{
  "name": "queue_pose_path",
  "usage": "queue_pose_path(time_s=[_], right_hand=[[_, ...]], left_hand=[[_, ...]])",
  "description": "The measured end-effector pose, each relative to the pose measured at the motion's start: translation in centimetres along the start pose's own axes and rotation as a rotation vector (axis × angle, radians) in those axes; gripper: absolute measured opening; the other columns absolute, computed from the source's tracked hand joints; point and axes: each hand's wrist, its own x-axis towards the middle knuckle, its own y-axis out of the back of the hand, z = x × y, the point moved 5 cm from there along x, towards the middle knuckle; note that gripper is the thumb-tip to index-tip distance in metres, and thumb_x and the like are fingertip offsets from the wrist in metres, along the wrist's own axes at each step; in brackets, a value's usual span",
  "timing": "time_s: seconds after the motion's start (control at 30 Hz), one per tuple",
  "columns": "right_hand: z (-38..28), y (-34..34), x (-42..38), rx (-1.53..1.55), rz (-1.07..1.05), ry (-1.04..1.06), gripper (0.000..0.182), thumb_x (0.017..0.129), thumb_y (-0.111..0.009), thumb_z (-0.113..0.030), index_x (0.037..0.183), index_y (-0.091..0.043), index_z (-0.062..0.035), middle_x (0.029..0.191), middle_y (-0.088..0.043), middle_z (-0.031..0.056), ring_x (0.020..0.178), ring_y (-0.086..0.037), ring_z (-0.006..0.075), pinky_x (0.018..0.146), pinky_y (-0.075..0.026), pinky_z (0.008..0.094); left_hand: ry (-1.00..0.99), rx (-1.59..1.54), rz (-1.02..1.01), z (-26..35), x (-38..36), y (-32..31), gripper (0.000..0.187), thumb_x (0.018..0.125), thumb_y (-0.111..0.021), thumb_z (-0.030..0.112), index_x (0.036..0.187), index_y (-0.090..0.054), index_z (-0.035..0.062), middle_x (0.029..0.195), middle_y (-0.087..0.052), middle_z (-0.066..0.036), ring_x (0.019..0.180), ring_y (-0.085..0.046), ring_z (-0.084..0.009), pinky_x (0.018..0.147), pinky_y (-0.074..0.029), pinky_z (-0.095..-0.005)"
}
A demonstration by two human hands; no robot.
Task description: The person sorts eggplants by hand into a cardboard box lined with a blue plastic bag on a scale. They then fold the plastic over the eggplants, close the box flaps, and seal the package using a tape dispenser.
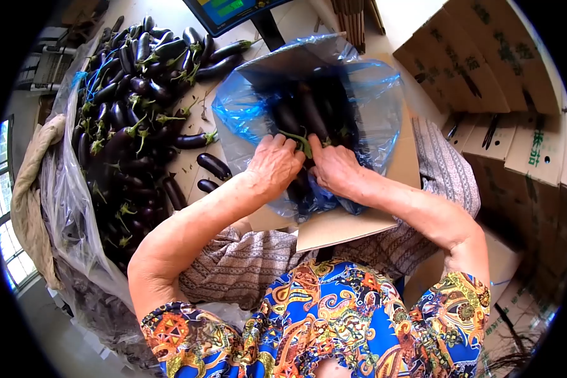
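Both my hands reach into a cardboard box (349,234) lined with a blue plastic bag (240,120). Dark purple eggplants (310,112) lie inside it, side by side. My left hand (274,165) is closed, its fingers curled around an eggplant near a green stem (301,143). Just right of that stem, my right hand (336,165) is closed on an eggplant too, with the index finger pointing forward beside the stem. The undersides of both hands and much of what they grip are hidden.
A large heap of eggplants (132,120) lies at the left on plastic sheeting (75,189), with a few loose ones (213,165) beside the box. A scale display (227,9) stands ahead. Printed cardboard boxes (485,57) are stacked at the right.
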Motion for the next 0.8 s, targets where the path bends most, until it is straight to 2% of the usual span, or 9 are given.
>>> queue_pose_path(time_s=[0.13,0.27,0.37,0.5,0.53,0.6,0.7,0.73,0.8], right_hand=[[0.3,1.0,-1.0,-0.008,-0.078,-0.051,0.062,0.085,-0.071,-0.024,0.131,-0.041,0.0067,0.081,-0.068,0.0238,0.078,-0.068,0.0414,0.066,-0.055,0.0496],[0.3,5.0,-2.3,-0.109,0.088,0.01,0.054,0.084,-0.074,-0.029,0.124,-0.051,-0.0007,0.1,-0.064,0.0254,0.077,-0.068,0.0398,0.066,-0.056,0.0477],[0.0,12.9,-2.1,-0.072,0.593,0.161,0.053,0.082,-0.076,-0.021,0.124,-0.052,-0.0003,0.113,-0.059,0.0249,0.08,-0.069,0.0361,0.069,-0.058,0.0422],[3.4,17.9,2.5,-0.069,0.796,-0.011,0.074,0.079,-0.08,-0.034,0.131,-0.048,0.0078,0.115,-0.06,0.0334,0.085,-0.069,0.0378,0.077,-0.058,0.043],[3.7,18.3,3.9,0.112,0.456,-0.275,0.067,0.078,-0.08,-0.034,0.127,-0.055,0.0051,0.1,-0.068,0.0282,0.084,-0.069,0.0378,0.078,-0.056,0.0411],[3.6,17.8,5.2,0.162,0.444,-0.132,0.037,0.081,-0.076,-0.026,0.104,-0.066,0.0007,0.089,-0.071,0.0189,0.079,-0.07,0.0343,0.074,-0.055,0.038],[1.7,18.3,3.7,0.19,0.475,0.025,0.014,0.084,-0.07,-0.015,0.087,-0.066,-0.002,0.089,-0.072,0.0133,0.079,-0.069,0.033,0.068,-0.054,0.0391],[0.8,18.2,2.6,0.038,0.604,0.283,0.004,0.085,-0.065,-0.008,0.085,-0.064,-0.0038,0.081,-0.067,0.0143,0.072,-0.066,0.0337,0.063,-0.053,0.0429],[0.9,16.1,0.8,-0.108,0.436,0.345,0.003,0.083,-0.063,-0.003,0.084,-0.062,-0.0056,0.075,-0.061,0.0133,0.069,-0.064,0.0355,0.06,-0.052,0.0441]], left_hand=[[0.146,-0.361,0.341,-1.6,-0.5,4.1,0.028,0.077,-0.072,0.01,0.103,-0.062,0.0039,0.105,-0.058,-0.015,0.102,-0.055,-0.0331,0.088,-0.047,-0.0433],[0.386,-0.253,0.696,-6.1,-1.6,9.9,0.047,0.072,-0.078,0.007,0.113,-0.056,0.0034,0.11,-0.053,-0.017,0.104,-0.052,-0.036,0.092,-0.046,-0.0451],[0.472,-0.158,0.778,-9.1,-2.2,10.4,0.074,0.071,-0.083,0.017,0.134,-0.047,0.0033,0.119,-0.052,-0.019,0.111,-0.05,-0.038,0.098,-0.043,-0.045],[0.673,-0.495,0.408,-15.3,-1.5,5.9,0.047,0.075,-0.076,0.018,0.118,-0.063,0.0044,0.103,-0.065,-0.022,0.101,-0.062,-0.0396,0.09,-0.048,-0.0444],[0.69,-0.611,0.285,-16.1,-1.4,5.3,0.036,0.076,-0.073,0.018,0.11,-0.068,0.0052,0.096,-0.069,-0.023,0.095,-0.066,-0.0399,0.086,-0.051,-0.0446],[0.606,-0.45,0.454,-16.6,-1.5,7.1,0.018,0.078,-0.069,0.012,0.095,-0.071,0.0043,0.081,-0.07,-0.019,0.076,-0.069,-0.0339,0.074,-0.053,-0.0393],[0.625,-0.907,0.599,-17.2,-3.1,8.5,0.014,0.08,-0.07,0.009,0.089,-0.066,-0.0003,0.066,-0.058,-0.008,0.061,-0.052,-0.0129,0.061,-0.046,-0.0286],[0.563,-0.846,0.555,-16.3,-3.6,8.8,0.014,0.08,-0.07,0.009,0.089,-0.065,-0.0001,0.069,-0.059,-0.009,0.063,-0.053,-0.0151,0.062,-0.046,-0.0298],[0.429,-0.726,0.472,-14.0,-4.5,9.3,0.013,0.08,-0.069,0.008,0.089,-0.063,0.0001,0.073,-0.059,-0.01,0.065,-0.056,-0.0197,0.063,-0.047,-0.032]])
